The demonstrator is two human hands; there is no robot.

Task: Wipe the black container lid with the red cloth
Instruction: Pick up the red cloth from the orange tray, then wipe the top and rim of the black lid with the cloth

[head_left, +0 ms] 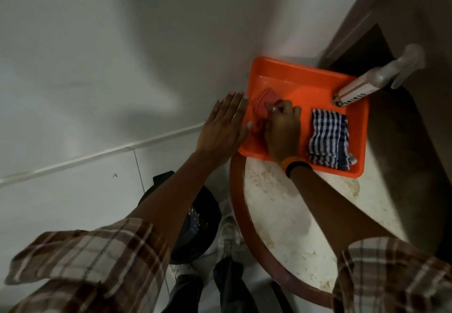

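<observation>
Folded red cloth (263, 106) in rectangular orange plastic tray (303, 73), round table

Black container (203, 217) on floor, mostly hidden by left forearm; lid indistinct. Right hand (283, 129) fingers pinch cloth's near edge; left hand (223, 126) flat, fingers extended together, beside tray

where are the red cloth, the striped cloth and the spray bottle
red cloth (265, 101), head view, on the folded upper part beyond the fingers
striped cloth (329, 136), head view, on the middle of the folded stack
spray bottle (367, 84), head view, on the clear body near the neck
</observation>
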